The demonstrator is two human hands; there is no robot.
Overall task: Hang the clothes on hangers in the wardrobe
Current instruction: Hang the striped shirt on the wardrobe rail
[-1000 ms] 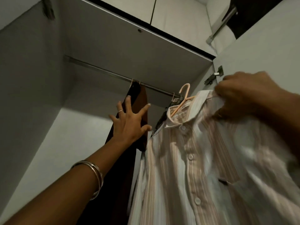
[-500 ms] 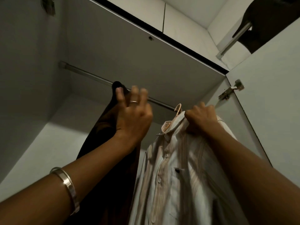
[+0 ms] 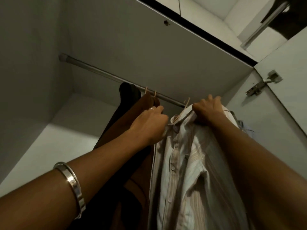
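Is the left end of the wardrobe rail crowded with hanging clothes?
No: the rail is bare at its left end; the dark garments and striped shirt hang towards its right.

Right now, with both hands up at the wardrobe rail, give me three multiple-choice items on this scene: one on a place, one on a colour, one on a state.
1. Where is the brown hanging garment relative to the pale striped button-up shirt?
A. To its left
B. To its right
C. Behind the door hinge

2. What colour is the wide metal bangle on the left wrist?
A. Red
B. Silver
C. Green

3. What is the right hand doing?
A. Hanging open by the door
B. Gripping the striped shirt's shoulder near the collar
C. Holding the metal wardrobe rail

Answers: 1 A, the brown garment hangs further left along the rail. 2 B, the bangle gleams silver. 3 B, its fingers are curled into the shirt's fabric just below the rail.
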